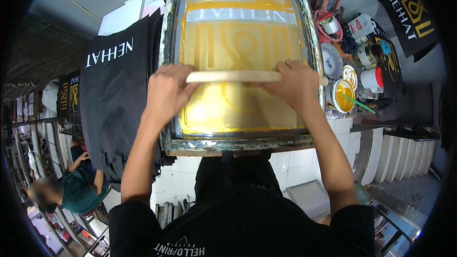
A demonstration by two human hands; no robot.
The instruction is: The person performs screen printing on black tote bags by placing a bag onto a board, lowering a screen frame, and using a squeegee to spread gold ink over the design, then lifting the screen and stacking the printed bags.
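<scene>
Right then, both my hands were on the wooden squeegee handle (233, 76), which lay straight across the printing screen (240, 62) from left to right, roughly midway between the far edge and the near edge. My left hand (167, 93) was wrapped over the left end, fingers curled tight around the wood; my right hand (296, 85) was clamped the same way over the right end, with a stub of handle poking out past it toward the open tub of yellow ink (343, 96). So the long axis ran crosswise, the handle sat evenly between the two grips, and neither hand was nearer than the other. Yellow ink covered the mesh on both sides of the handle, far and near. Left of the frame, black shirts (116, 95) hung well apart from my grip.
</scene>
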